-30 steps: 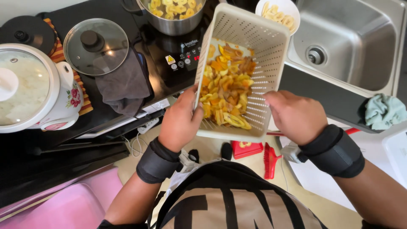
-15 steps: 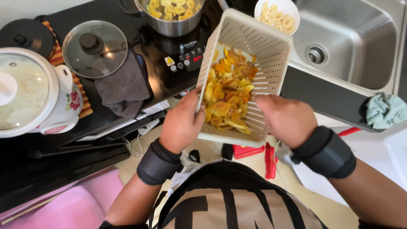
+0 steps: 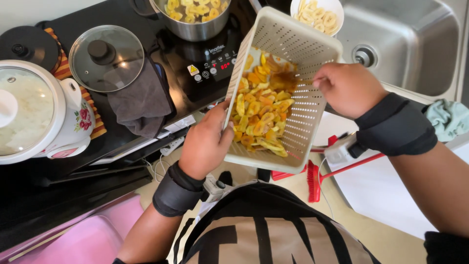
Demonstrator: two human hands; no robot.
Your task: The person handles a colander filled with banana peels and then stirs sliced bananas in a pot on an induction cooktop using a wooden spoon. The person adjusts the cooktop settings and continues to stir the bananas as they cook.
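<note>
I see my left hand point(image 3: 207, 144) gripping the tilted perforated basket point(image 3: 303, 49) of fried banana slices point(image 3: 261, 115); my right hand point(image 3: 347, 88) clasps its rim at three o'clock, the pot point(image 3: 193, 19) at eleven.

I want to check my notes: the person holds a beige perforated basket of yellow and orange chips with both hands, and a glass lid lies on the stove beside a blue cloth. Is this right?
One detail is wrong: the cloth beside the glass lid is dark grey, not blue, as the head view shows. The rest holds: the left hand and right hand hold the beige perforated basket of yellow and orange chips.
</note>
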